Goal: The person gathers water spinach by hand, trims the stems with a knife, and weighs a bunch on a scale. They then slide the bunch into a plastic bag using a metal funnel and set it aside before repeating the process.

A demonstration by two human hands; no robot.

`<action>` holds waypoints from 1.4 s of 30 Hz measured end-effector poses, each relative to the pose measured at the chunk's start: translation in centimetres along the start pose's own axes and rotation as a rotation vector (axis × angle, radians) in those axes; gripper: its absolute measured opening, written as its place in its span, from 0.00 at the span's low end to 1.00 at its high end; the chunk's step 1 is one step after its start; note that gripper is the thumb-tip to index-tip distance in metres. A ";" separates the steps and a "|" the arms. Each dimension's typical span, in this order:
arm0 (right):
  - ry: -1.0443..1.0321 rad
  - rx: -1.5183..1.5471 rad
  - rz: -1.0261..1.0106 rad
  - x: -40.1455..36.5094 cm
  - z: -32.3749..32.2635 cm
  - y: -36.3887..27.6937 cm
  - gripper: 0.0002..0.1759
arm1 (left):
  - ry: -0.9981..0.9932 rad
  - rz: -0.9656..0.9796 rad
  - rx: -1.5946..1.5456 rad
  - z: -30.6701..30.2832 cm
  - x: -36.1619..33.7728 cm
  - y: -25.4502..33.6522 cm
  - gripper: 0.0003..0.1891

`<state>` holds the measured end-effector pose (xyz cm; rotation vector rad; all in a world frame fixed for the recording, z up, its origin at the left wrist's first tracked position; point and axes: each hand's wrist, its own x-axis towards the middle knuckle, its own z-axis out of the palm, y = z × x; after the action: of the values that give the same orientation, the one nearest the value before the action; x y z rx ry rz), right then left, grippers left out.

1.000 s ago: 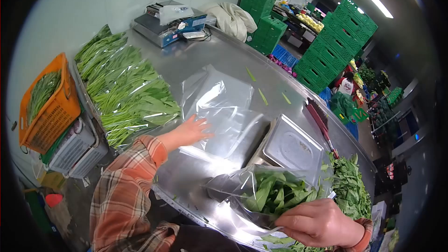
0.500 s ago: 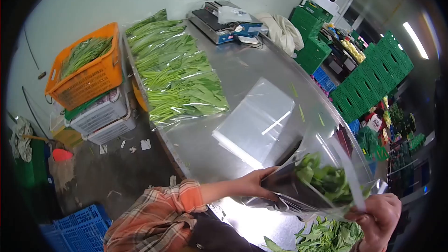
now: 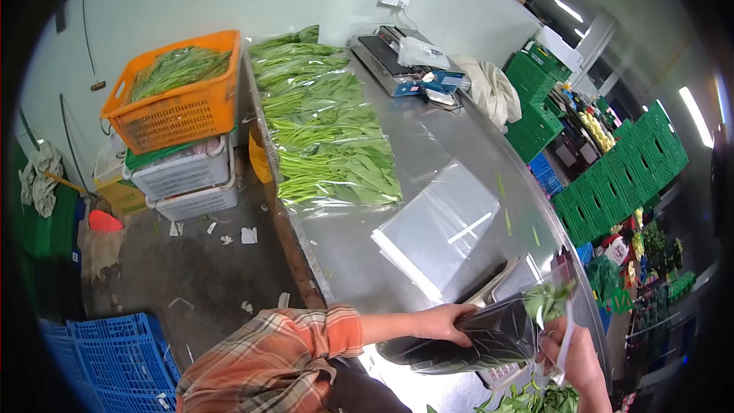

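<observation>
A shiny plastic bag (image 3: 501, 335), dark along its body, lies slanted across the near part of the table. My left hand (image 3: 445, 326) grips it from the left side, thumb on top. At the bag's right end my right hand (image 3: 572, 356) has its fingers closed around the pale edge of the mouth. Green leaves (image 3: 547, 302) show at that opening; how far they reach inside is hidden. Below my hands lie loose leafy greens (image 3: 562, 399). A stack of flat clear bags (image 3: 440, 229) rests just beyond my left hand.
Bagged greens (image 3: 336, 130) line the left side of the metal table (image 3: 424, 138). A scale (image 3: 397, 61) stands at the back. To the left, an orange crate (image 3: 176, 118) of greens tops white crates (image 3: 187, 176). Blue crates (image 3: 115, 352) are lower left, green crates (image 3: 623, 168) at right.
The bag has been lowered and tipped flatter, and fewer leaves show at its mouth. My right hand has moved left and down along with the mouth's edge. The camera view has shifted.
</observation>
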<state>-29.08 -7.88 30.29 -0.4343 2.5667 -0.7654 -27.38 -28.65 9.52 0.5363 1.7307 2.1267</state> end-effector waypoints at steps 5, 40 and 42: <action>0.110 -0.505 -0.287 -0.1 0.6 -2.7 0.10 | -0.050 0.059 0.060 0.1 0.4 -0.3 0.47; 0.588 1.090 -0.157 16.1 2.5 18.1 0.17 | 0.244 -0.275 -0.673 -5.6 4.3 -7.4 0.22; 0.605 1.115 -0.235 15.5 2.6 16.2 0.11 | 0.214 -0.248 -0.612 -6.6 3.9 -6.1 0.25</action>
<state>-43.97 -2.36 14.25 -0.1233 2.0564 -2.4759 -33.84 -31.16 2.60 -0.0730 1.0633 2.4193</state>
